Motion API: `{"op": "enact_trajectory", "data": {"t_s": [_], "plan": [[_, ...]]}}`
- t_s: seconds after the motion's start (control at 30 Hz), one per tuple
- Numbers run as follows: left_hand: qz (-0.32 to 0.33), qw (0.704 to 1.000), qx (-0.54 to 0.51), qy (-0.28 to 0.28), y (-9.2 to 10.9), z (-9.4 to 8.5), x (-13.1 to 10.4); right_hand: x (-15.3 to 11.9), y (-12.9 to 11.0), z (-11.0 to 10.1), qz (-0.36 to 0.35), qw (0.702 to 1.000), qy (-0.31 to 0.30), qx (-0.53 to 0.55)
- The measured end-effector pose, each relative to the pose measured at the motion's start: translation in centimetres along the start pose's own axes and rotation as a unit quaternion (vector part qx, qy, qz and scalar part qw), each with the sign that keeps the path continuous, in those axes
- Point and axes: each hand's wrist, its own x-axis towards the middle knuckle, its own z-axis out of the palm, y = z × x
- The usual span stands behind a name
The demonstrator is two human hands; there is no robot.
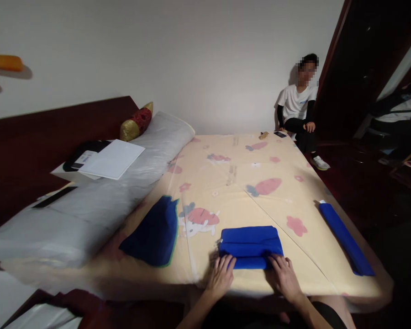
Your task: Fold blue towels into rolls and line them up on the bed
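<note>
Both hands are seen at the near edge of the bed (226,183), the left hand (221,275) and the right hand (285,275) laid palm down with fingers spread loosely, their tips pressed on the near edge of a folded blue cloth (250,246). Nothing is pinched or gripped by either hand. The blue cloth is folded into a thick, soft rectangle with rounded corners, and it is placed just inside the near edge, roughly midway along it. A cream sheet printed with pink carrots and flowers is stretched over the bed, with creases running diagonally across it. A darker navy cloth (154,235) with a green-trimmed edge is spread flat to the left, apart from the folded one. A long narrow blue roll (345,237) is laid along the right edge. Open sheet is left between these three pieces and across the whole far half. A grey padded bolster (89,201) is set along the left edge, with white papers (111,158) on it. A seated person (299,109) is seen at the far right corner.
</note>
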Motion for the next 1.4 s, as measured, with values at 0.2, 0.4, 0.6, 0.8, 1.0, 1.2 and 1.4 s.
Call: {"op": "enact_trajectory", "data": {"t_s": [0.2,0.4,0.6,0.8,1.0,1.2,1.4], "plan": [[-0.028,0.998,-0.050,-0.020,1.9,0.7,0.8,0.7,-1.5,0.1,-0.023,1.000,-0.011,0.016],[-0.071,0.994,-0.071,-0.044,1.3,-1.0,3.0,3.4,-0.6,-2.0,0.026,0.993,-0.106,0.050],[-0.113,0.990,-0.064,-0.046,2.4,-1.6,4.9,5.0,-2.5,-1.6,0.068,0.991,-0.110,0.034],[-0.008,0.996,-0.088,-0.009,5.2,-0.3,4.8,5.1,-6.8,-0.4,-0.009,0.991,-0.106,0.087],[-0.030,0.999,-0.035,0.015,-1.7,-1.0,1.0,2.4,0.6,-1.2,0.049,0.995,-0.078,0.043],[-0.079,0.996,-0.014,0.046,-0.3,-0.5,1.0,1.7,1.2,-0.8,0.067,0.998,0.009,0.004],[0.036,0.996,-0.082,0.004,5.5,0.6,4.9,5.2,-5.1,-0.1,-0.012,0.991,-0.103,0.085]]}}
